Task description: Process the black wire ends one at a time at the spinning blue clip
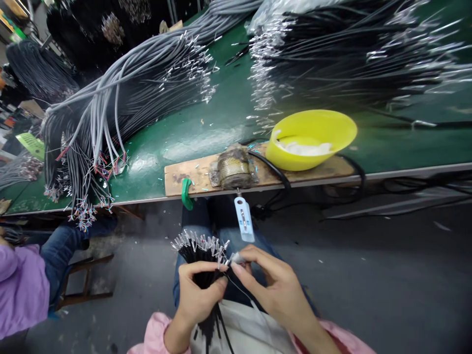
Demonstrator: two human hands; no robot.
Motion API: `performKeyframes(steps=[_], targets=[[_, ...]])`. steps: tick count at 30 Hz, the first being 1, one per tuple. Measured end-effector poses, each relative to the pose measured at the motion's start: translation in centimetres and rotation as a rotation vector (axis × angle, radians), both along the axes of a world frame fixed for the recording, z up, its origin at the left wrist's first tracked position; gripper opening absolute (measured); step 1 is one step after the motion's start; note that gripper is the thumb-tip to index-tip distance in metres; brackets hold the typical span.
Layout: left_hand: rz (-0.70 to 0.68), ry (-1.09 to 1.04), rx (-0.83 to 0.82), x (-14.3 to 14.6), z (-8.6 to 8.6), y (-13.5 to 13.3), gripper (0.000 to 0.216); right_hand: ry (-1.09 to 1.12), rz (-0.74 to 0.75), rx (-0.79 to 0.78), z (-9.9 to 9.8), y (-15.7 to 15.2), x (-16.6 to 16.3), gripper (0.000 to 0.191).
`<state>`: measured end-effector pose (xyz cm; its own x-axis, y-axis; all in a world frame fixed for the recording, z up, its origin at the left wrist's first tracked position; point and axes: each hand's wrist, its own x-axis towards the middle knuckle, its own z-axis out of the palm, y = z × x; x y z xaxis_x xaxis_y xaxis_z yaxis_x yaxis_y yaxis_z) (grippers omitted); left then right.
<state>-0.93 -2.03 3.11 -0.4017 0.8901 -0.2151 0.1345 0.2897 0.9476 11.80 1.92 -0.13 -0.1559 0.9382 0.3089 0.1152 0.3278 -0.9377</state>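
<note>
My left hand is wrapped round a bundle of thin black wires whose silver terminal tips fan out above my fingers. My right hand pinches one small silvery tip at the right edge of that fan, thumb and forefinger closed on it. Both hands hover over my lap, just below the bench edge. A pale blue tag hangs from a small metal device mounted on a wooden board.
A yellow bowl holding white stuff rests on the board's right end. Big bundles of grey cables and black wires lie across the green bench. Another person in purple sits at the left.
</note>
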Motion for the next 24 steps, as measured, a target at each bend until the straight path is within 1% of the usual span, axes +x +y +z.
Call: performKeyframes(steps=[3,7,10,13,17,21,24], targets=[[-0.023,-0.071,-0.038,-0.2,-0.1,0.1,0.013,-0.046,0.026,0.043,0.0,0.0,0.1,0.017],[0.058,-0.257,-0.153,-0.2,-0.6,0.2,0.009,-0.090,0.066,0.095,0.2,0.1,0.3,0.014],[0.088,-0.367,-0.207,-0.2,-0.5,0.4,0.012,-0.108,0.117,0.122,0.3,0.2,0.4,0.016],[0.093,-0.399,-0.227,-0.2,-0.2,0.5,0.019,-0.119,0.147,0.138,0.2,0.3,0.6,0.019],[0.104,-0.441,-0.242,-0.2,0.1,0.7,0.024,-0.101,0.145,0.153,0.2,0.4,0.5,0.021],[0.100,-0.435,-0.247,-0.1,0.5,1.0,0.019,-0.081,0.134,0.158,0.0,0.3,0.4,0.020],[0.129,-0.410,-0.234,0.0,0.6,1.0,0.016,-0.063,0.116,0.166,-0.1,0.2,0.2,0.019]])
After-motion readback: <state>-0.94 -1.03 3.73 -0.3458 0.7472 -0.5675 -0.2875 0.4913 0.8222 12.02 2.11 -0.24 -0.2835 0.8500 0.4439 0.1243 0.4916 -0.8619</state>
